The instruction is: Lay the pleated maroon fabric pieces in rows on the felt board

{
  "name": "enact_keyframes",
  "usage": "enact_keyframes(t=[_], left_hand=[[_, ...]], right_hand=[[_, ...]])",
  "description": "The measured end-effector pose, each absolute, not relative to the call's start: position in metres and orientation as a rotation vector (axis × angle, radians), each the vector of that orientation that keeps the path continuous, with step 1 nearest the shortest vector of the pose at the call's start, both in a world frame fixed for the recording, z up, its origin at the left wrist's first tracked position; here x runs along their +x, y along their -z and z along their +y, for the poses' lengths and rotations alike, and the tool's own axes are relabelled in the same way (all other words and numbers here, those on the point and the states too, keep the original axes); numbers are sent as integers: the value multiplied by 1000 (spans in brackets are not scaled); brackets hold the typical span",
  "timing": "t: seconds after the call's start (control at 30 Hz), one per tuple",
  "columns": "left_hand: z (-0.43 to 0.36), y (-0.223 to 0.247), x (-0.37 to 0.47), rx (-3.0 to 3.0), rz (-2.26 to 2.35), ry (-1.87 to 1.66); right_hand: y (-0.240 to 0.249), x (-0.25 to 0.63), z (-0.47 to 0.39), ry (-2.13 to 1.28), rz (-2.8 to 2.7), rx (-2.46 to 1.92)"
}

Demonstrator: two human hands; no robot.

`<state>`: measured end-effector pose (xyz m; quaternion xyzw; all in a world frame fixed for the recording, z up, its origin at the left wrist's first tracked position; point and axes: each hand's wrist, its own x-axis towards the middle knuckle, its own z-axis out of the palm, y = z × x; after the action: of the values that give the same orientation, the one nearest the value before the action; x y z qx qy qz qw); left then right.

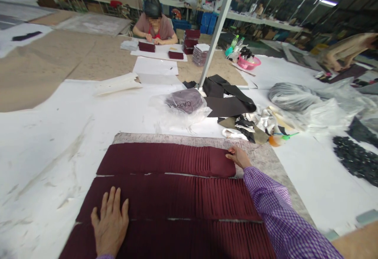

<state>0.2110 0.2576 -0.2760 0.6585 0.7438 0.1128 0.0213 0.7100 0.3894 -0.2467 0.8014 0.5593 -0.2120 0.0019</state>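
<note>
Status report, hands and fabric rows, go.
Left hand flat, open on the middle row of maroon fabric pieces. Right hand touching the top row's right end. Clear plastic bag lies beyond, apart.

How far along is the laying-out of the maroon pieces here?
Done: three overlapped rows of maroon fabric pieces cover the grey board. In hand: right hand touches the top row's end; left hand rests flat on the lower rows. Left: cannot tell; no loose maroon pieces nearby.
</note>
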Motion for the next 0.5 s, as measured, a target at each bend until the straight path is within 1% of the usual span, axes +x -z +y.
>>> enact_keyframes(t=[0.23, 0.4, 0.5], left_hand=[[257, 276, 210, 2044, 2303, -348], [258, 276, 210, 2047, 2296, -375], [258, 276, 210, 2044, 2302, -371]], right_hand=[[250, 710, 394, 639, 1733, 2482], [253, 712, 397, 694, 1723, 2403], [252, 711, 396, 656, 1758, 2365]])
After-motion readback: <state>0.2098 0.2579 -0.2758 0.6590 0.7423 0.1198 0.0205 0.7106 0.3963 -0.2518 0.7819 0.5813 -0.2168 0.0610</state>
